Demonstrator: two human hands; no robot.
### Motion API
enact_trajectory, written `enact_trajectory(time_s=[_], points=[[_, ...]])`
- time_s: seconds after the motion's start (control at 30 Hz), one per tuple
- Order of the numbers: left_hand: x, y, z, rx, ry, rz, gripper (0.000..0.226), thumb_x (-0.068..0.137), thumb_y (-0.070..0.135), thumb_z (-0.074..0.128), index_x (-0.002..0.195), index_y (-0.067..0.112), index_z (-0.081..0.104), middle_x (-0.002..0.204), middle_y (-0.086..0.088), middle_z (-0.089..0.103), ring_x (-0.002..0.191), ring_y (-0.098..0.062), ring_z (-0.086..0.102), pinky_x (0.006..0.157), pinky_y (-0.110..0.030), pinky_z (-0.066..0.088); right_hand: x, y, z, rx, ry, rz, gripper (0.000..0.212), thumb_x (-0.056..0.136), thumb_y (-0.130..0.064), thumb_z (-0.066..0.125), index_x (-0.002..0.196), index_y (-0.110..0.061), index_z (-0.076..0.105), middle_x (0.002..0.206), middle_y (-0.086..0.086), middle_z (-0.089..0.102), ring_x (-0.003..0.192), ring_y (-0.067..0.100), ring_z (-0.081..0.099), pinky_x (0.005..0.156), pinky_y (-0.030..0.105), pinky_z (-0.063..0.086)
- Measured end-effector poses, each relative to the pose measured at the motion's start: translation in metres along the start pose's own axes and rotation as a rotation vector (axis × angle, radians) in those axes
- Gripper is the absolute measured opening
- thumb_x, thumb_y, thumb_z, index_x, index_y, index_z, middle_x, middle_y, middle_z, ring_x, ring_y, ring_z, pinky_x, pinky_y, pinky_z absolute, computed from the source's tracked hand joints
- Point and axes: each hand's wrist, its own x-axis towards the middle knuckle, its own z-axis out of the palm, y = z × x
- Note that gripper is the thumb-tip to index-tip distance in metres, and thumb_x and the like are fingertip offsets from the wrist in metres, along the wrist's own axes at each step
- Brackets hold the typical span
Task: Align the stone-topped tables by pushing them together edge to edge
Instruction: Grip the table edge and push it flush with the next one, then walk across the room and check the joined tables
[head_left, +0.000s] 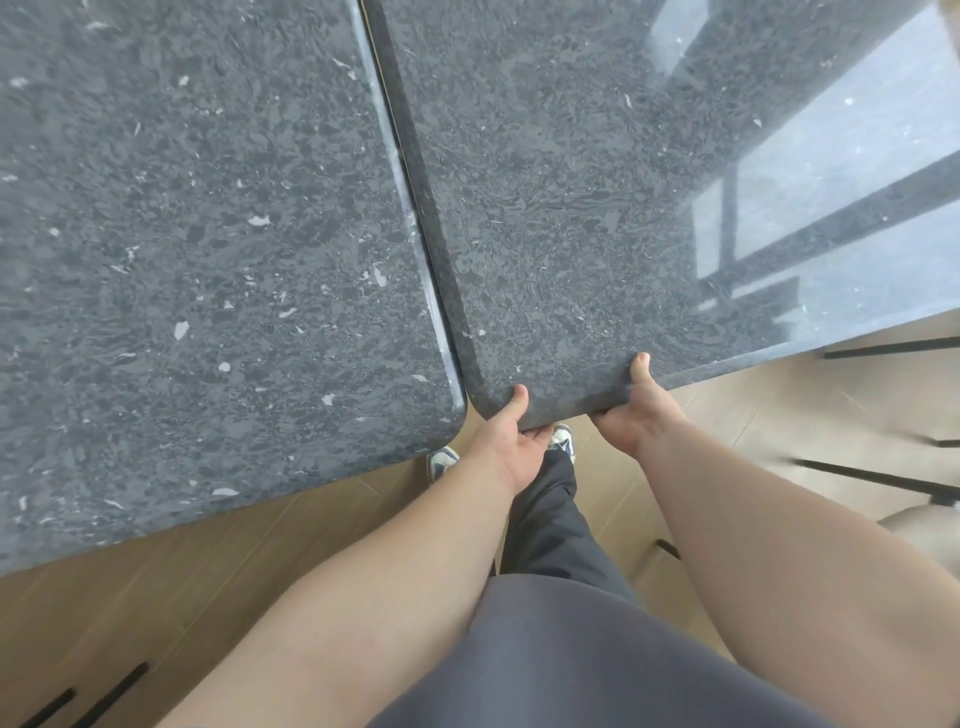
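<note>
Two dark grey speckled stone-topped tables fill the upper view. The left table (197, 249) and the right table (571, 182) lie side by side with a thin dark seam between their long edges, which narrows toward the top. Their near edges are not level: the right table's rounded corner sits higher in view than the left one's. My left hand (511, 441) grips the right table's near edge at that corner, thumb on top and fingers underneath. A little to the right, my right hand (636, 410) holds the same edge the same way.
Light wooden floor (291, 535) lies below the tables. Thin black chair or table legs (878, 475) stand at the right, and more black bars at the bottom left (109, 693). My shoes (441, 460) are under the tables' near edges. Window glare reflects on the right tabletop.
</note>
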Motion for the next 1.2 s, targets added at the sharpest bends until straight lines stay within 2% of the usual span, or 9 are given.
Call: enact_trajectory(time_s=[0.4,0.53,0.67,0.77,0.83,0.9,0.97,1.03,1.2], points=[[-0.008,0.002,0.002,0.074,0.049,-0.006,0.019,0.099,0.017,0.062,0.111,0.002,0.061,0.11,-0.017,0.072,0.098,-0.028,0.069,0.097,-0.04,0.051,0.0,-0.003,-0.006,-0.029,-0.066,0.008,0.069,0.094,-0.054,0.058,0.142,-0.005,0.045,0.136,0.013,0.062,0.12,0.03,0.061,0.101,0.045,0.05],[-0.01,0.005,0.013,0.166,0.178,-0.025,0.028,0.097,0.018,0.066,0.118,0.003,0.056,0.105,-0.016,0.068,0.112,-0.032,0.064,0.106,-0.043,0.047,0.003,-0.006,-0.006,-0.143,-0.054,-0.005,0.073,0.097,-0.057,0.05,0.148,-0.005,0.039,0.146,0.014,0.054,0.129,0.031,0.055,0.1,0.045,0.049],[-0.034,0.017,0.037,0.196,0.264,-0.057,0.023,0.102,0.008,0.055,0.122,-0.003,0.05,0.106,-0.021,0.06,0.11,-0.041,0.063,0.081,-0.049,0.055,-0.011,-0.018,0.005,-0.161,0.03,0.097,0.063,0.097,-0.052,0.056,0.142,-0.01,0.045,0.14,0.011,0.058,0.126,0.033,0.057,0.092,0.048,0.051],[-0.051,0.025,0.044,0.23,0.338,-0.024,0.026,0.1,0.001,0.05,0.125,-0.003,0.045,0.139,-0.025,0.039,0.136,-0.045,0.043,0.105,-0.051,0.045,-0.027,-0.039,0.011,-0.212,0.052,0.21,0.052,0.102,-0.032,0.054,0.147,-0.009,0.041,0.153,0.015,0.044,0.139,0.036,0.044,0.11,0.052,0.039],[-0.061,0.025,0.049,0.26,0.343,0.024,0.019,0.097,0.001,0.049,0.116,-0.002,0.047,0.128,-0.025,0.042,0.127,-0.043,0.048,0.111,-0.05,0.041,-0.039,-0.055,0.011,-0.255,0.061,0.212,0.063,0.101,-0.015,0.051,0.157,-0.01,0.021,0.164,0.019,0.019,0.15,0.039,0.023,0.118,0.056,0.029],[-0.075,0.018,0.058,0.308,0.335,0.092,0.008,0.098,0.001,0.046,0.106,-0.001,0.045,0.101,-0.017,0.044,0.098,-0.034,0.057,0.098,-0.042,0.045,-0.053,-0.068,0.009,-0.305,0.023,0.192,0.067,0.098,-0.007,0.051,0.156,-0.012,0.018,0.164,0.024,0.009,0.151,0.042,0.017,0.118,0.059,0.028],[-0.085,0.01,0.073,0.299,0.26,0.202,0.01,0.1,0.002,0.04,0.108,0.0,0.046,0.111,-0.019,0.048,0.094,-0.03,0.055,0.092,-0.041,0.045,-0.07,-0.083,0.006,-0.392,-0.103,0.199,0.055,0.098,-0.006,0.05,0.149,-0.004,0.029,0.161,0.027,0.019,0.148,0.042,0.026,0.117,0.055,0.032],[-0.098,0.0,0.092,0.242,0.145,0.29,0.023,0.1,0.002,0.035,0.115,-0.003,0.052,0.128,-0.021,0.054,0.117,-0.033,0.055,0.103,-0.045,0.044,-0.085,-0.105,0.005,-0.431,-0.263,0.184,0.048,0.101,-0.007,0.046,0.146,0.004,0.035,0.154,0.026,0.037,0.141,0.04,0.04,0.112,0.049,0.039],[-0.133,-0.046,0.161,0.271,-0.036,0.468,0.025,0.101,0.002,0.038,0.112,0.002,0.06,0.116,-0.019,0.069,0.108,-0.034,0.067,0.09,-0.045,0.053,-0.136,-0.188,0.0,-0.476,-0.534,0.048,0.034,0.103,-0.012,0.042,0.133,-0.001,0.052,0.13,0.018,0.063,0.117,0.029,0.062,0.09,0.04,0.052]])
